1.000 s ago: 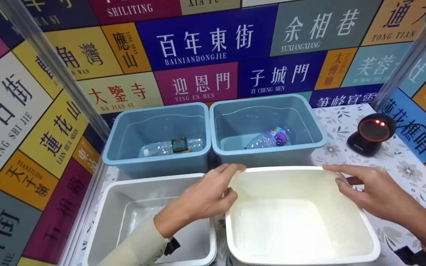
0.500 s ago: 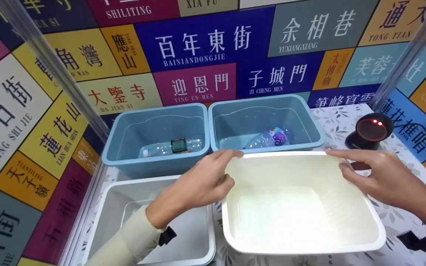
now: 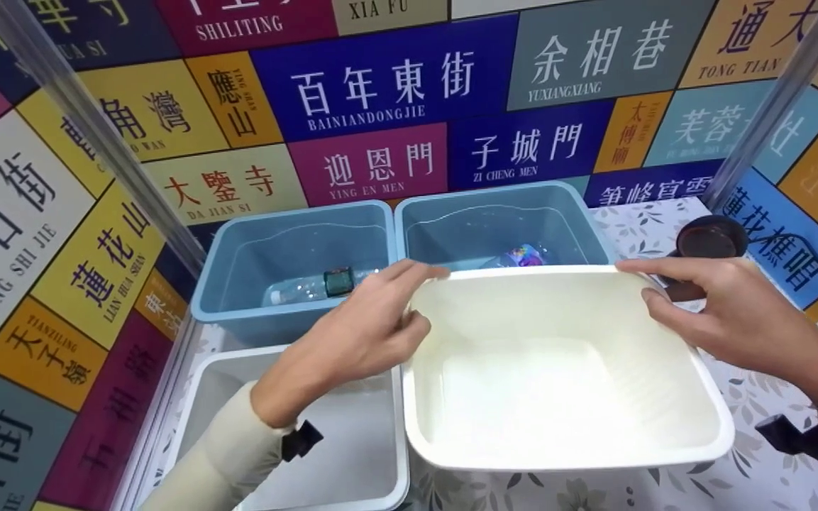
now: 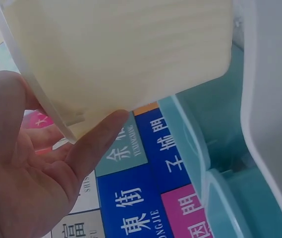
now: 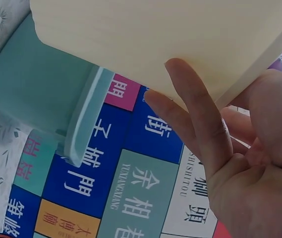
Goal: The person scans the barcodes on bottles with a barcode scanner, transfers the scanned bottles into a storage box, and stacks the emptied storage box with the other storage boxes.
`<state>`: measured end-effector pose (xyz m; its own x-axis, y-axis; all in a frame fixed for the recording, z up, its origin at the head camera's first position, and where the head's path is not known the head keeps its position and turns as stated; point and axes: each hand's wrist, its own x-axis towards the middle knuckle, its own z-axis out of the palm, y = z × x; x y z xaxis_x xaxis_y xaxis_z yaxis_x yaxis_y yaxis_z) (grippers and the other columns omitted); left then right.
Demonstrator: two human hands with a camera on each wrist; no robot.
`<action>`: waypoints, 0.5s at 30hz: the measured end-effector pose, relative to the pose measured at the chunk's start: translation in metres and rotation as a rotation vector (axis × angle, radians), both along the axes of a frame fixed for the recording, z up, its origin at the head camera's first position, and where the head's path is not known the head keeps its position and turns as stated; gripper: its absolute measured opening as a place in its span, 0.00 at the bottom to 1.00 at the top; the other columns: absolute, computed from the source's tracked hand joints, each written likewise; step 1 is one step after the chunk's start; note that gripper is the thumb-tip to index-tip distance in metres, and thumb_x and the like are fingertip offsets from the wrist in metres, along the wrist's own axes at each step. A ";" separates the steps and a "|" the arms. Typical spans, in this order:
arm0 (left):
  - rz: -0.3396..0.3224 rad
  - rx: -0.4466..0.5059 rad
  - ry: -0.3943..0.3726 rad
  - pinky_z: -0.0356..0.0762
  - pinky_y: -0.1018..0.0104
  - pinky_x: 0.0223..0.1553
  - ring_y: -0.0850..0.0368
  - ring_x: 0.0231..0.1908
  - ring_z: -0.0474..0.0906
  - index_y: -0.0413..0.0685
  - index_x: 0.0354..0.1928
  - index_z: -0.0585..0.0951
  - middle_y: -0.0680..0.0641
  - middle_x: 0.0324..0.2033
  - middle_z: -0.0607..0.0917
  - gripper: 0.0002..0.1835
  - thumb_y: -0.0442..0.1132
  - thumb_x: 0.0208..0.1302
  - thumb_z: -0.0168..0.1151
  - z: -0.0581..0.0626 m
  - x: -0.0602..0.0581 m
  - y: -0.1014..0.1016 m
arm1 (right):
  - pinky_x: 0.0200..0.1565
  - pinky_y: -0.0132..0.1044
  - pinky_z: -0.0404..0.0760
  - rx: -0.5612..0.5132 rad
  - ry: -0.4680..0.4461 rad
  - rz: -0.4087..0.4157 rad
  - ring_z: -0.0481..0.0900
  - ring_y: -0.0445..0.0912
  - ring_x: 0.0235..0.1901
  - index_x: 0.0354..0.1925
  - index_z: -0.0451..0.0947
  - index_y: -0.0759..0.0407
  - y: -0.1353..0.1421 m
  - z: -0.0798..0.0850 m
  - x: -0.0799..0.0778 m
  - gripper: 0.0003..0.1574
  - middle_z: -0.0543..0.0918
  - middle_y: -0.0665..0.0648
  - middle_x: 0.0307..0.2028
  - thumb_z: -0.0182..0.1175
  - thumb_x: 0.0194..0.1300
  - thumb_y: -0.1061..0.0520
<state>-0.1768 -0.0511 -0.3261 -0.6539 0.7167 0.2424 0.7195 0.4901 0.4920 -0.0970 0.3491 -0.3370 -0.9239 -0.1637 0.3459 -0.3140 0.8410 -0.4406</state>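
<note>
Both hands hold a cream-white plastic bin [image 3: 557, 369] up off the table, its open top tilted toward me. My left hand [image 3: 359, 319] grips the rim at the far left corner. At the far right corner my right hand [image 3: 728, 312] pinches the rim. In the left wrist view, the left fingers [image 4: 101, 136] lie against the outer wall, with the thumb side over the rim. Straighter right fingers [image 5: 200, 109] rest along the outside in the right wrist view. The bin's inside shows nothing in it.
Behind stand two blue bins: the left one [image 3: 231, 305] holds a clear bottle [image 3: 302, 291], the right one [image 3: 444, 213] a bottle with a colourful label [image 3: 526, 255], partly hidden. A grey-white bin [image 3: 398, 468] stands front left. A black round-headed device [image 3: 711, 238] sits back right.
Both hands have raised the cream-white bin off the table and shifted it toward the blue bins. It now covers part of the right one. The black device's red lights no longer show.
</note>
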 end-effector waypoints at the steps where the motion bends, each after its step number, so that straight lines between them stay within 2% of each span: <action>1: 0.004 0.002 0.005 0.76 0.71 0.28 0.63 0.25 0.73 0.50 0.75 0.75 0.48 0.68 0.82 0.32 0.31 0.68 0.53 0.002 0.000 -0.001 | 0.32 0.40 0.90 -0.005 0.003 0.001 0.92 0.66 0.46 0.66 0.86 0.53 -0.001 0.001 -0.001 0.27 0.90 0.66 0.57 0.65 0.72 0.65; 3: 0.012 0.005 0.011 0.78 0.71 0.28 0.62 0.29 0.77 0.50 0.75 0.76 0.48 0.68 0.82 0.32 0.31 0.69 0.52 0.004 -0.001 -0.003 | 0.33 0.37 0.90 -0.010 0.009 0.001 0.93 0.65 0.46 0.65 0.87 0.54 -0.004 0.004 -0.002 0.26 0.91 0.66 0.55 0.66 0.71 0.66; 8: 0.024 0.011 0.034 0.83 0.70 0.35 0.60 0.42 0.82 0.48 0.73 0.77 0.47 0.66 0.84 0.31 0.31 0.68 0.53 0.011 -0.001 -0.009 | 0.22 0.28 0.81 0.001 0.018 0.013 0.95 0.57 0.37 0.64 0.87 0.54 -0.010 0.009 -0.007 0.26 0.93 0.65 0.48 0.66 0.70 0.66; 10: 0.028 0.009 0.037 0.84 0.69 0.37 0.59 0.43 0.82 0.48 0.73 0.77 0.47 0.65 0.84 0.31 0.30 0.68 0.53 0.014 -0.002 -0.012 | 0.19 0.29 0.77 -0.008 0.011 0.024 0.95 0.54 0.35 0.64 0.87 0.53 -0.012 0.011 -0.008 0.26 0.93 0.64 0.48 0.65 0.71 0.66; 15: 0.034 0.006 0.032 0.85 0.68 0.40 0.57 0.46 0.82 0.48 0.72 0.78 0.47 0.64 0.84 0.31 0.29 0.66 0.53 0.021 -0.004 -0.020 | 0.18 0.30 0.78 -0.055 -0.024 0.075 0.95 0.55 0.38 0.66 0.86 0.52 -0.018 0.018 -0.013 0.27 0.92 0.65 0.53 0.63 0.73 0.66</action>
<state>-0.1811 -0.0714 -0.3049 -0.6697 0.6926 0.2679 0.7179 0.5115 0.4723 -0.1096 0.3307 -0.3188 -0.9177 -0.2144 0.3346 -0.3645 0.7897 -0.4935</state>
